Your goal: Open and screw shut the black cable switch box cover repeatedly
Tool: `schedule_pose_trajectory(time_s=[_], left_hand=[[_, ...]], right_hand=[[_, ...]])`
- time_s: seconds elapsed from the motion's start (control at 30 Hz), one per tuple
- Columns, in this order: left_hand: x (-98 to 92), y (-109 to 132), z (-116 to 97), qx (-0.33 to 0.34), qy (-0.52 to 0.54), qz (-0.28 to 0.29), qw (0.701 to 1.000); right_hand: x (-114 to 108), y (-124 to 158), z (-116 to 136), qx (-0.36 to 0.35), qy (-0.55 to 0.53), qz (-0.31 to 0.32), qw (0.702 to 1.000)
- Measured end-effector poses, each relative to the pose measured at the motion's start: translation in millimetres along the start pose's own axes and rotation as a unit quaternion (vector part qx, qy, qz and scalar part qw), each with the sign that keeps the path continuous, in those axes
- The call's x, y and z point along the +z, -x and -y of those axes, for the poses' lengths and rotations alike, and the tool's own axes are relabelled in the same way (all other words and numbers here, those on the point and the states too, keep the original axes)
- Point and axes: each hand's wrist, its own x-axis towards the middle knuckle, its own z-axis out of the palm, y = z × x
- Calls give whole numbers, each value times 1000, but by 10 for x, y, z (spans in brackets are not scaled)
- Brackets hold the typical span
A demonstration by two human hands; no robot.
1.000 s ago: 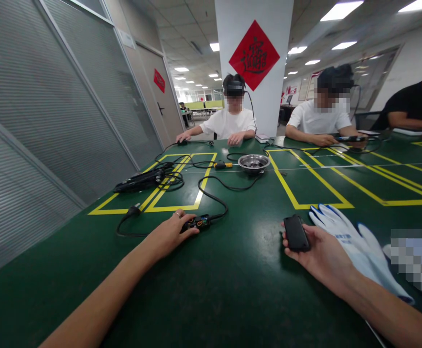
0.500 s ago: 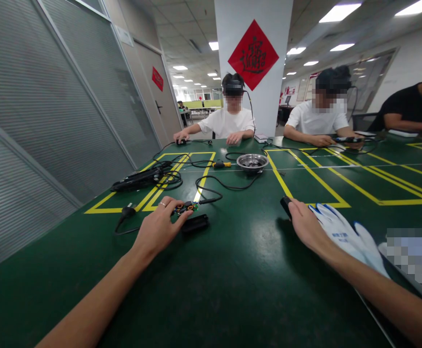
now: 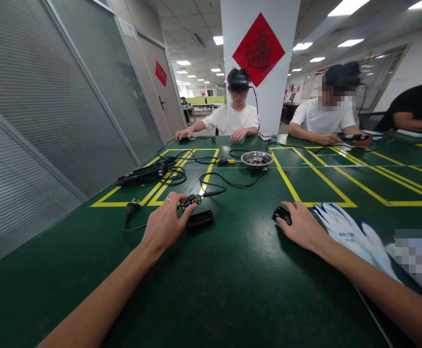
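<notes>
My left hand is closed around a small circuit board with orange coils, held just above the table. A black cable runs off the board's right end. Right beside those fingers lies a black plastic housing half. Over on the right, my right hand grips another black plastic housing piece, low at the table surface; the fingers cover part of it. White work gloves with blue trim lie next to that wrist.
On the green table stand a metal bowl with small parts and a yellow-black screwdriver. Coiled black cables and a power plug lie left. Several people sit across, one person opposite me.
My right hand has turned and lowered its black piece toward the table, moving slightly left. My left hand keeps hold of the circuit board. The view has shifted a little.
</notes>
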Motion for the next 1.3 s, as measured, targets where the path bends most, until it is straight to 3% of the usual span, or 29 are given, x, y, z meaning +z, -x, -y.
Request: schedule_pose_trajectory(time_s=[0.1, 0.2, 0.37, 0.47, 0.53, 0.63, 0.77, 0.93, 1.07, 1.13, 1.3], left_hand=[[-26, -1, -6, -45, -6, -18, 999], [-43, -2, -15, -84, -18, -40, 996], [-27, 6, -28, -86, -13, -60, 994], [-15, 17, -32, -71, -10, -56, 996], [-16, 21, -35, -65, -10, -52, 996], [-24, 21, -41, -64, -11, -49, 997], [-29, 26, -75, -61, 2, -40, 997], [-27, 155, -256, 12, 61, 7, 998], [-19, 382, -540, 156, 130, 71, 977], [-6, 491, -693, 221, 161, 101, 957], [24, 620, -897, 266, 208, 197, 920]], right_hand=[[-107, -53, 221, -36, 3, -20, 999], [-115, -132, 666, -131, -19, 3, 991], [306, -313, 1518, -255, -51, 55, 964], [556, -395, 1751, -262, -58, 80, 960], [571, -386, 1728, -252, -65, 93, 961], [351, -215, 1497, -222, -79, 95, 967], [-54, 279, 1092, -184, -101, 98, 973], [-248, 793, 778, -175, -126, 133, 967], [-321, 837, 656, -160, -120, -13, 980], [-331, 797, 625, -187, -97, -52, 976], [-252, 746, 595, -213, -70, 38, 974]])
